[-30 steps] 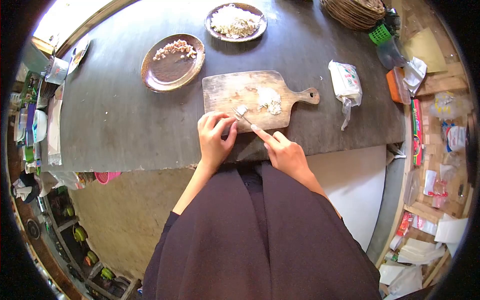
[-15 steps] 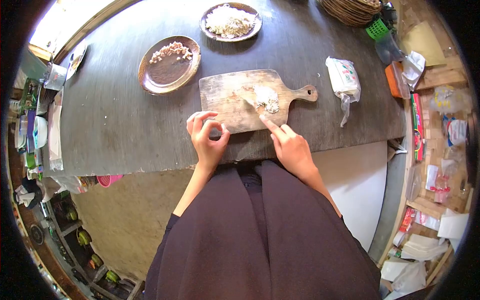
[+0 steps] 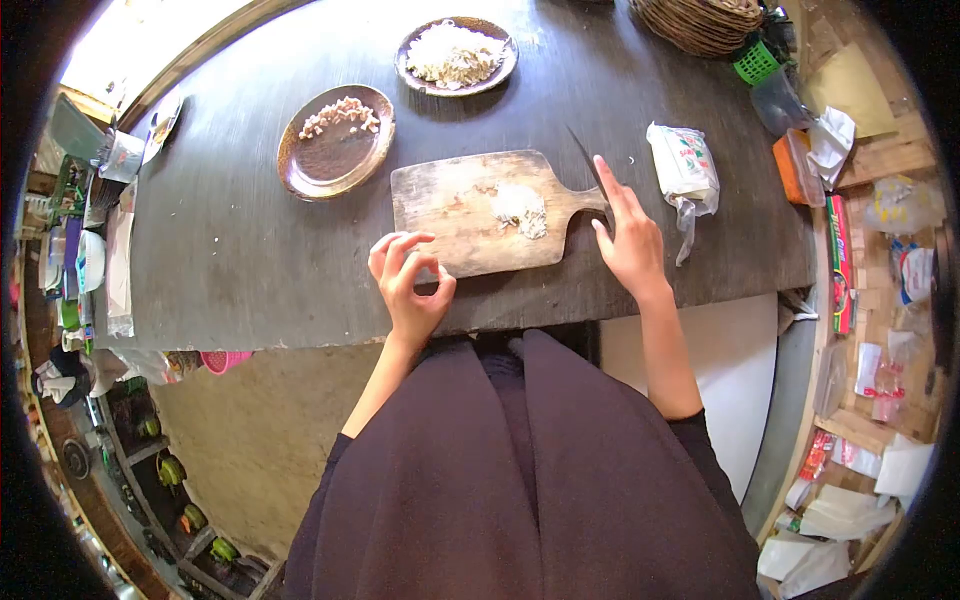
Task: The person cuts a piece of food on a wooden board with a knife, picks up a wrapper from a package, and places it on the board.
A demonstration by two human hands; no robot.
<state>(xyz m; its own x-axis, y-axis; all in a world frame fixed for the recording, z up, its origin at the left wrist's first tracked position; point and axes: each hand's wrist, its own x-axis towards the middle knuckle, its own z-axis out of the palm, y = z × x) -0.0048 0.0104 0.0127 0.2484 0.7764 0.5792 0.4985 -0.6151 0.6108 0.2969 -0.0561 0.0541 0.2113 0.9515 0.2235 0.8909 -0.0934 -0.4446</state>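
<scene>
A wooden chopping board (image 3: 435, 205) with a handle at its right lies near the table's front edge. On it sits a small heap of finely chopped whitish food (image 3: 520, 210), with a few crumbs to its left. My right hand (image 3: 635, 245) is at the board's handle, closed on a knife (image 3: 585, 155) whose dark blade points up and away; the knife's handle is hidden by the hand. At the board's front left corner is my left hand (image 3: 412, 285), fingers curled and thumb and forefinger tips together. Anything in that pinch is too small to tell.
Behind the board stand a brown plate (image 3: 335, 165) with small pinkish pieces and a bowl (image 3: 455, 90) heaped with pale shreds. A white plastic packet (image 3: 685, 170) lies to the right. Woven items (image 3: 700, 22) and a green basket (image 3: 757, 62) stand at the far right.
My right hand has moved right, off the chopped heap to beside the board's handle, taking the knife along with its blade now pointing away. My left hand has barely moved.
</scene>
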